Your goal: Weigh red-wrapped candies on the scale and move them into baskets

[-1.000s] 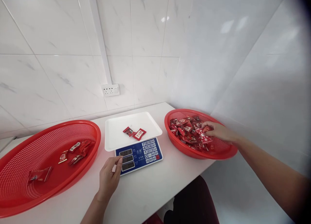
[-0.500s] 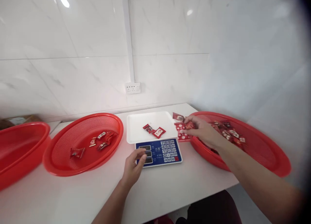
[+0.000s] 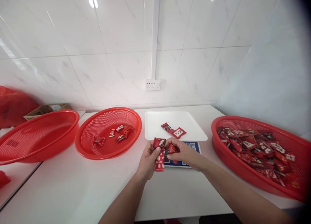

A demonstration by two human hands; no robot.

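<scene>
My left hand (image 3: 148,157) grips red snack packets (image 3: 159,162), one with pale dots and one with lettering at the top. Close beside it, my right hand (image 3: 186,154) pinches a small red packet (image 3: 172,149) between thumb and fingers. Both hands are over the front of a blue-panelled digital scale (image 3: 195,147), partly covering its keys and display. On the scale's white tray (image 3: 155,123) lie two packets: a dark red one (image 3: 166,127) and a red one with a white square (image 3: 178,132).
At the right, a red basket (image 3: 218,152) holds a heap of red packets. Left of the scale stands a red basket (image 3: 82,149) with several packets. Farther left are another red basket (image 3: 48,154), a cardboard box (image 3: 46,110) and a red bag (image 3: 17,106). A wall socket (image 3: 153,84) is behind.
My right hand has come from the right basket's edge, carrying packets to my left hand. My left hand now holds some of them. The view has shifted left.
</scene>
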